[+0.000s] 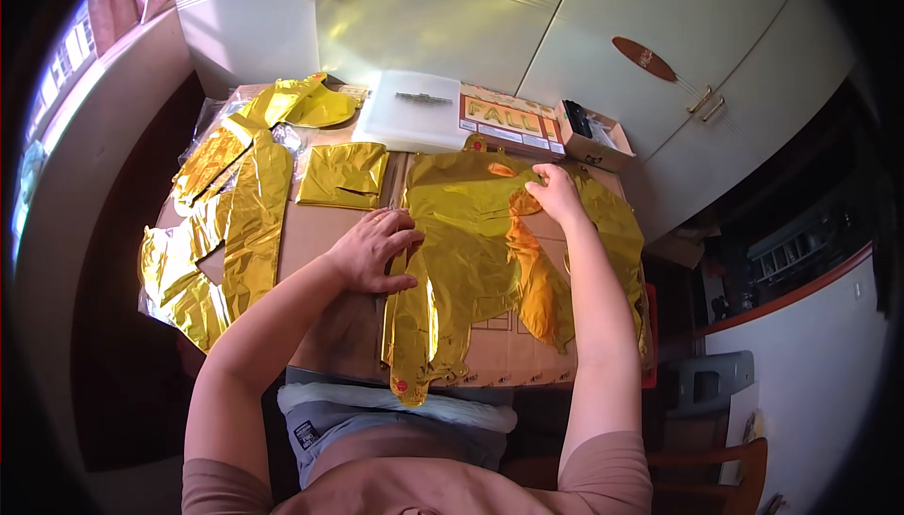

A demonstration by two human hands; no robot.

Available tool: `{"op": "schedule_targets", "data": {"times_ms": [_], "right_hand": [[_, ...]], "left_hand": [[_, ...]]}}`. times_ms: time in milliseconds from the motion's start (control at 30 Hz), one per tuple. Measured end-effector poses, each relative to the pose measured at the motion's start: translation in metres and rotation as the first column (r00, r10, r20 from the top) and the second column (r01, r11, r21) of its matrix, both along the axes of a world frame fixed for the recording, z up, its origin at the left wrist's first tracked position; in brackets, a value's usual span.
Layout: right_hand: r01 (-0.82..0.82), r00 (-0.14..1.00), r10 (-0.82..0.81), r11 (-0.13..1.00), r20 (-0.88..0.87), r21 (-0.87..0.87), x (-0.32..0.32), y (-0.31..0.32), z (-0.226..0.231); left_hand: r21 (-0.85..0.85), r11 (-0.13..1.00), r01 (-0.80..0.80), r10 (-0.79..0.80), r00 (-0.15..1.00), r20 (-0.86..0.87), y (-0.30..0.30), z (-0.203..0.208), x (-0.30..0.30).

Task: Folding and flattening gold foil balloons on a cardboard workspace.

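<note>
A large flat gold foil balloon, uninflated and wrinkled, lies spread in front of me, its lower left leg hanging over the table's near edge. My left hand rests at the balloon's left edge, thumb and fingers apart. Farther up and to the right, my right hand has thumb and forefinger drawn together in a pinch on the foil; the exact spot is hard to make out. Below that pinch, a crumpled orange piece runs down over the gold foil, partly beside my right forearm.
More gold foil balloons lie at the left, with a folded gold foil piece near the middle. At the back stand a translucent white box, a printed flat box and a small open carton. White cabinets rise behind.
</note>
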State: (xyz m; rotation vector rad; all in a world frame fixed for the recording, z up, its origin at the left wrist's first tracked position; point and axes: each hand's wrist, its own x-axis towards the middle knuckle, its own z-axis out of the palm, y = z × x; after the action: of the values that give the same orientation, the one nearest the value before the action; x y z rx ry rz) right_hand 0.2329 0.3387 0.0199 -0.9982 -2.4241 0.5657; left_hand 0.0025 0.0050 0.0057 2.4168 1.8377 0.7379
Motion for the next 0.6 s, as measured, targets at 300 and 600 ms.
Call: {"op": "schedule_targets", "data": {"times_ms": [300,600], "right_hand": [[0.074,0.995,-0.067,0.992,0.073,-0.099,-0.05,0.026,-0.014],[0.105,0.946,-0.068,0.989,0.318,-0.1,-0.056,0.021,0.01]], "left_hand": [[0.031,0.999,0.024,-0.024,1.0,-0.004,-0.001,0.002,0.0],[0.012,1.0,0.006,-0.006,1.0,0.0,-0.004,0.001,-0.002]]}}
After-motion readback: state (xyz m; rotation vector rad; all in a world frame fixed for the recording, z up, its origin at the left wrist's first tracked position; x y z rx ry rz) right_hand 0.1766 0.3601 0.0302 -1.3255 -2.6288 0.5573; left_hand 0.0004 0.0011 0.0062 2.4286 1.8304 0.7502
